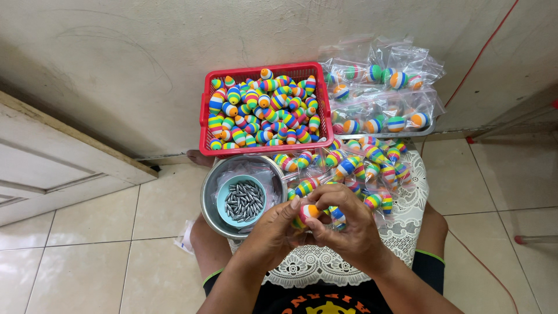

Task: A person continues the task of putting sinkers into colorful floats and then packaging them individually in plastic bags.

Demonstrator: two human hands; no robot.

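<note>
Striped oval float point(308, 210) pinched between both hands over the lap, above a white lace cloth point(325, 264). Left hand point(272, 232) grasping its lower side, thumb on top; right hand point(343, 224) clenched around its far end, fingertips pressing in. Judged light, likely foam: slightly yielding, not fragile, matte enough to resist slipping; best gripped across the widest middle band. Just beside: steel bowl point(209, 200) containing a blue dish point(224, 195) of grey metal pins point(244, 200). Beyond: bagged floats point(372, 168), red basket point(203, 125) heaped with loose floats.
</note>
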